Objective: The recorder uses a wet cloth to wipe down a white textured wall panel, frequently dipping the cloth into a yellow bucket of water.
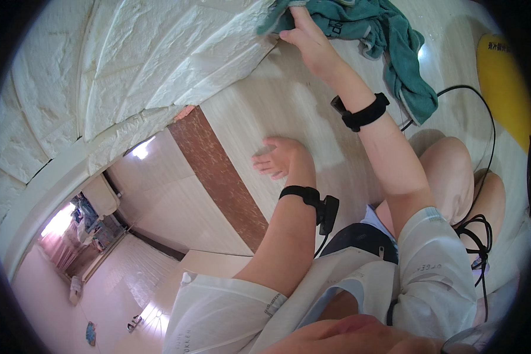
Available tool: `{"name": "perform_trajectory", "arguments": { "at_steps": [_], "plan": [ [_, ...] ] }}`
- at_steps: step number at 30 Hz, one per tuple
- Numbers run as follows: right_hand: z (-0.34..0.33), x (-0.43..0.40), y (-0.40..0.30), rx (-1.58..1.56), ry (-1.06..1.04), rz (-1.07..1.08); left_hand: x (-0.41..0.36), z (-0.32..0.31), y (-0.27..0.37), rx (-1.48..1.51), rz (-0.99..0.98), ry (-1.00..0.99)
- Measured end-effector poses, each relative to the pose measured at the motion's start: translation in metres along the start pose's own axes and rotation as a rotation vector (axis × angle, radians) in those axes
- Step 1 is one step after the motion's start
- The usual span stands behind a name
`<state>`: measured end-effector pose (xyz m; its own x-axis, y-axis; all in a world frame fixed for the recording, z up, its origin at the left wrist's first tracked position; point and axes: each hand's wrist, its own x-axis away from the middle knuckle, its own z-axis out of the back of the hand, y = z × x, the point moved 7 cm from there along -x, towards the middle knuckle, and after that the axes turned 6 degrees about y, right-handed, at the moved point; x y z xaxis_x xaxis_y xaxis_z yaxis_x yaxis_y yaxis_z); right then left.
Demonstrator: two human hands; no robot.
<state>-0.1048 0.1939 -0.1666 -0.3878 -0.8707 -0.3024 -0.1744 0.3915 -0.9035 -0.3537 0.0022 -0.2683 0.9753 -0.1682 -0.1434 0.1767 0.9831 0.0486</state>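
My right hand (312, 46) reaches to the foot of the wall at the top of the view. Its fingers run into the folds of a green towel (380, 31), which hide their tips, and the thumb stands out to the side. The bunched towel lies on the pale floor (336, 146), one end trailing toward my knees. Lower down, my left hand (281, 159) holds nothing, its fingers bent and slightly apart above the floor. Both wrists wear black straps with small devices (328, 214).
White textured padding (159, 57) covers the wall at upper left. A brown marbled strip (221, 177) crosses the floor at a doorway. A black cable (491, 115) loops past my bent knees (447, 177). A yellow object (504, 88) bearing writing stands at right. Sandals (134, 324) lie beyond the doorway.
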Motion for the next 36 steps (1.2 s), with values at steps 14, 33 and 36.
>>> {"name": "perform_trajectory", "arguments": {
  "at_steps": [14, 33, 36],
  "plan": [
    [0.021, -0.022, 0.055, 0.655, -0.118, 0.084, -0.001, 0.002, -0.001, -0.043, 0.007, 0.058],
    [0.011, -0.021, 0.071, 0.884, -0.192, 0.144, 0.0, -0.001, -0.001, -0.07, -0.008, 0.076],
    [0.011, -0.018, 0.057, 0.804, -0.199, 0.172, -0.004, -0.004, -0.004, -0.07, 0.002, 0.081]
  ]
}}
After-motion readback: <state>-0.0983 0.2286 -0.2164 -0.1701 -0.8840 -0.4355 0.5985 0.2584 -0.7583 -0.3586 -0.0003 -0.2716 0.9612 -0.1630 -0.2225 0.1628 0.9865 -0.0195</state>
